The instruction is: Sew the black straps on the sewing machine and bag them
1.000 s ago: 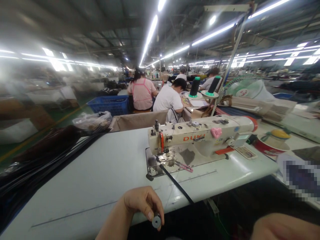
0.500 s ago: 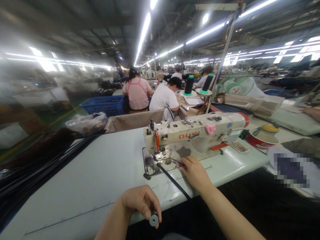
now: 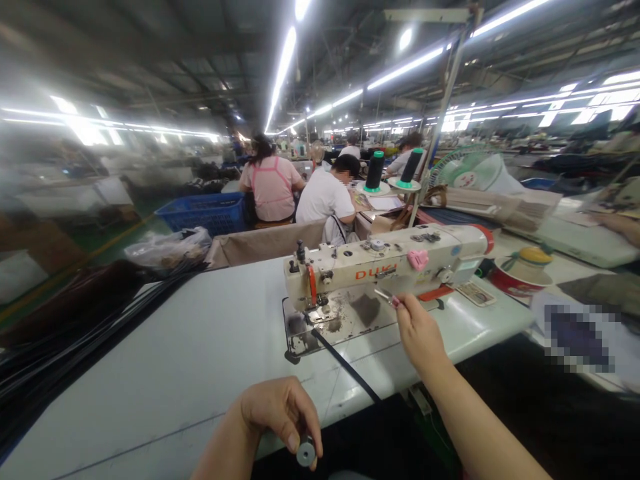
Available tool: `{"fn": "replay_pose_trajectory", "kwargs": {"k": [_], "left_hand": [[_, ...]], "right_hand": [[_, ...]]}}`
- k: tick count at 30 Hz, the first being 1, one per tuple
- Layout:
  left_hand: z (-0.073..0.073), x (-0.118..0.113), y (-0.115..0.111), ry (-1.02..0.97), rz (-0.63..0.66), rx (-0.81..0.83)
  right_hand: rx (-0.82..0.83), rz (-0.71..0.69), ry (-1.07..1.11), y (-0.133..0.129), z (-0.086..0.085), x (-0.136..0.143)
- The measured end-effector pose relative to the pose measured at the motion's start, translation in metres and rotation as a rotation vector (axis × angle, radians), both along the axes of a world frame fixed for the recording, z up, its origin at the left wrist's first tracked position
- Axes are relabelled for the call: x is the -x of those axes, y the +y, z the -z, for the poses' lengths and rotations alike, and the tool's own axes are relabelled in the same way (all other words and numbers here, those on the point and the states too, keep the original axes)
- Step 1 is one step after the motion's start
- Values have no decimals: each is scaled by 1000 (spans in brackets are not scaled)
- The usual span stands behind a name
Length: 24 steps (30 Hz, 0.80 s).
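Observation:
My left hand is closed at the table's front edge, with a small round metal bobbin between thumb and fingers; a hole shows in its end face. My right hand grips a slim tool with a silvery tip and a reddish handle; its exact kind is unclear. That tool is held in the air in front of the arm of the white sewing machine, right of the needle area. A narrow black strip runs from beside the needle plate over the table's front edge.
Long black strips lie along the table's left side. Two black thread cones stand behind the machine. A red bowl-like container sits to the right. Co-workers sit ahead, near a blue crate.
My right hand has lifted the slim tool away from the needle plate, up and to the right. My left hand stays nearly in place with the bobbin. The view has shifted slightly.

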<state>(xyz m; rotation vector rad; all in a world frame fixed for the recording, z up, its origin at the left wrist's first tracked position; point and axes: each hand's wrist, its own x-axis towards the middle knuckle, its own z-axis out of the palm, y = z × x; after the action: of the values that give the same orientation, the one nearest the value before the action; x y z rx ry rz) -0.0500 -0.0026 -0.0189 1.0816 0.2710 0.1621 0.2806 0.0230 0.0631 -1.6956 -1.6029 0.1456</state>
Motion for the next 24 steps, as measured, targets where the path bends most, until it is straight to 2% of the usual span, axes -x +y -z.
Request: {"fn": "replay_pose_trajectory", "kwargs": {"k": [4,6,8,13,24], "left_hand": [[-3,0,-1,11,-1,5],[-5,0,-1,13,3,3],[-6,0,-1,16,-1,-2],[-2,2,0,25,0,-13],[-10,-3,-1,1,-20,-6]], "right_hand": [[-127,122,-102,16,-47,-10],[-169,167,-222,26,-65,-10],[-129,210,-347,35,-77,-7],[49,242,-524,43,-90,7],[135,272,-557,50,-101,16]]}}
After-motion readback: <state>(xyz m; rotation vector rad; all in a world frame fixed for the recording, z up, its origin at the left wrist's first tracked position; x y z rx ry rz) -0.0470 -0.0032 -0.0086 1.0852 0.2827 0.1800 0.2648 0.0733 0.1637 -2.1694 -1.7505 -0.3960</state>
